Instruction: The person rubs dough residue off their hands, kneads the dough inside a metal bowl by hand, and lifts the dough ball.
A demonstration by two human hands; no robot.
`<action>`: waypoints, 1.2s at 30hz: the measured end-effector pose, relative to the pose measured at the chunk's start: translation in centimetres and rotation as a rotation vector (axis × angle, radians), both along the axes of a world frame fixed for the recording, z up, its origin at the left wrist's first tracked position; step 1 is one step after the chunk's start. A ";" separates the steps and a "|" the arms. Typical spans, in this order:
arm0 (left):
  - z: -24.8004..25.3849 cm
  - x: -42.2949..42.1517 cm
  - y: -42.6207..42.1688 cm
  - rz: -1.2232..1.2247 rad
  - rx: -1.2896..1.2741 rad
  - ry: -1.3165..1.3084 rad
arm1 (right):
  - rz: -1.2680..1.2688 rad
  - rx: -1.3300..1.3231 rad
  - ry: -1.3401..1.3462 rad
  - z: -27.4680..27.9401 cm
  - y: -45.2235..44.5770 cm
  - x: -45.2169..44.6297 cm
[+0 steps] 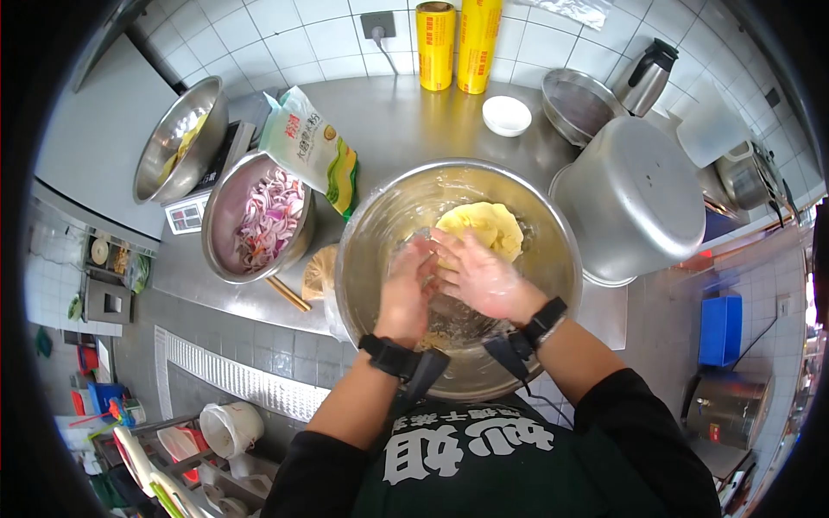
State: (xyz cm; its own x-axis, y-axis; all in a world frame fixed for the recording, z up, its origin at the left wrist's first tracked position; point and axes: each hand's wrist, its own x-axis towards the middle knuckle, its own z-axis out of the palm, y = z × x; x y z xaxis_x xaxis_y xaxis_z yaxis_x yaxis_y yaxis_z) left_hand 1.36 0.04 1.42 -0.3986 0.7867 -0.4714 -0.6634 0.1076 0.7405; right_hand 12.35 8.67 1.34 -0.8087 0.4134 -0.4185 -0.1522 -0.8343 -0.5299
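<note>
A wide steel mixing bowl [370, 242] stands in front of me, its inner wall smeared with wet residue. Against its far right side lies a lump of yellow dough [488, 226]. My right hand [479, 274] is over the bowl, fingers stretched out, its fingertips overlapping the dough's near edge in view. My left hand [408, 285] is beside it, fingers apart and slightly bent, close to the right fingertips. Both hands look wet or coated, and I see nothing held in either. A black strap is on each wrist.
Left of the bowl are a flour bag [315, 147], a steel bowl [216, 233] of sliced red onions [272, 216], chopsticks [287, 293] and another bowl [155, 160] on a scale [185, 216]. A large upturned pot [639, 198] stands close on the right. Yellow rolls [435, 47] and a white bowl [507, 116] are behind.
</note>
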 end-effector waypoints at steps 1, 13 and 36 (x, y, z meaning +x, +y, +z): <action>-0.2 -0.5 -0.1 0.064 -0.035 0.105 | 0.035 -0.027 0.093 0.2 0.6 0.8; -1.5 -0.6 1.4 -0.023 0.047 -0.426 | 0.088 1.310 -0.277 -1.1 -4.6 0.3; 0.6 -1.5 -1.9 -0.112 0.071 -0.081 | -0.046 0.622 -0.352 -0.2 -0.5 0.9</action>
State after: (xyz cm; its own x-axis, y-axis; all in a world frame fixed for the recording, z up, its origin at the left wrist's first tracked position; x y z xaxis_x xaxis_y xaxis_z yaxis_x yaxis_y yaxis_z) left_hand -0.15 -1.81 1.98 -0.2695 0.8564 -0.4405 -0.7080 0.1338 0.6934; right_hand 13.29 8.19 1.18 -0.6449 0.6908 -0.3271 0.0871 -0.3587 -0.9294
